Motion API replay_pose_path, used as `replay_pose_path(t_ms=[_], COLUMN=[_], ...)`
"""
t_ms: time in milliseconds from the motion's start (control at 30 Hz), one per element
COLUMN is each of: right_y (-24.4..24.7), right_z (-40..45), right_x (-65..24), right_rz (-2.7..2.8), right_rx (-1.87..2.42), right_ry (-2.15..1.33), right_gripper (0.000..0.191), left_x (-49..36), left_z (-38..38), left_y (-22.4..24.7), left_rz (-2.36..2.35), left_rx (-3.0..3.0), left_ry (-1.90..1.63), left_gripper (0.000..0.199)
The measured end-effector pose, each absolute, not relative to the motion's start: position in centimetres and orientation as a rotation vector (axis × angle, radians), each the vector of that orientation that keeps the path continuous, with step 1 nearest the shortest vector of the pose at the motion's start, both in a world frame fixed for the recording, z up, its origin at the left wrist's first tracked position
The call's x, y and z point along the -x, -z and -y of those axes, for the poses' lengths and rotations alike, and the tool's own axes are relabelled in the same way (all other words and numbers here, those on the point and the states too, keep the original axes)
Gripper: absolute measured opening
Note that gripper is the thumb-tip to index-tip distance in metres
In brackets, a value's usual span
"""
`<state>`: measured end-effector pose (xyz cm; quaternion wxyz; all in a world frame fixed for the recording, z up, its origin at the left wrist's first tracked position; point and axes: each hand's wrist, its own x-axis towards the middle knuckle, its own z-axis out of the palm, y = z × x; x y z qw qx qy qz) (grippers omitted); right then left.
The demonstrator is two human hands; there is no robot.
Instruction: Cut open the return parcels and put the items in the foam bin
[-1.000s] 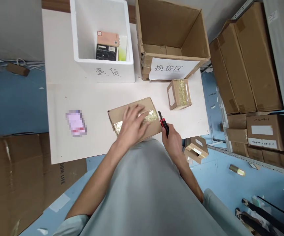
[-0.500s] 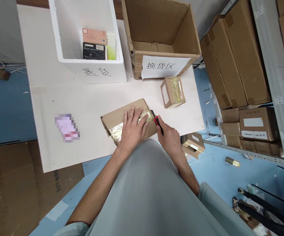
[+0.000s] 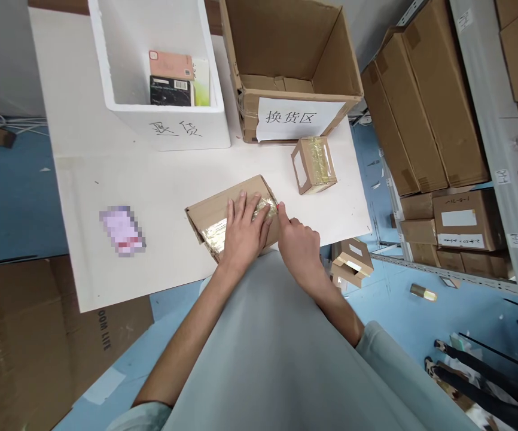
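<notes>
A flat brown cardboard box (image 3: 209, 211) with shiny clear tape along it lies at the front edge of the table. My left hand (image 3: 244, 233) rests flat on top of the box, fingers stretched over the tape. At the box's right end, my right hand (image 3: 298, 242) is closed around a box cutter (image 3: 278, 207). Only a bit of its red part shows by the thumb; the rest of the cutter, blade included, is hidden by the hand and the box edge. A small taped carton (image 3: 319, 166) stands beyond my right hand.
A white foam box (image 3: 173, 133) holding several books and an open cardboard box (image 3: 250, 120) with a paper sign stand at the back. A blurred-out item (image 3: 123, 230) lies left on the white table (image 3: 119, 170). Shelves with cartons (image 3: 463, 221) are at right; another person's legs (image 3: 469, 365) show below.
My right hand has turned and moved slightly left, against the box's right end, so the cutter is now mostly covered. My left hand keeps its place on the box.
</notes>
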<state>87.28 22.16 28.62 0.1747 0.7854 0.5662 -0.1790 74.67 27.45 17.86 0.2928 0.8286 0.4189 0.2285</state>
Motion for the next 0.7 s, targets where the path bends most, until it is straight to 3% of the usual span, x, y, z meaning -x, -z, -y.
replay_pose_path(t_ms=[367, 567, 700], right_y=[-29.6, -32.9, -30.3], right_z=[-19.3, -17.1, -18.3], right_x=[-88.2, -88.4, -90.1], right_rz=[-1.576, -1.658, -1.627], right_rx=[-2.097, -2.158, -2.404], right_ry=[0.482, 0.560, 0.537], right_gripper=[0.066, 0.056, 0.045], left_x=[-74.5, -71.4, -67.5], left_z=[-27.6, -26.7, -25.9], left_y=[-17.5, -17.9, -17.7], left_rz=[-1.105, -1.111, -1.163], left_rx=[-2.287, -2.277, -2.263], left_ry=[-0.658, -0.646, -0.700], left_gripper=[0.044, 0.045, 0.045])
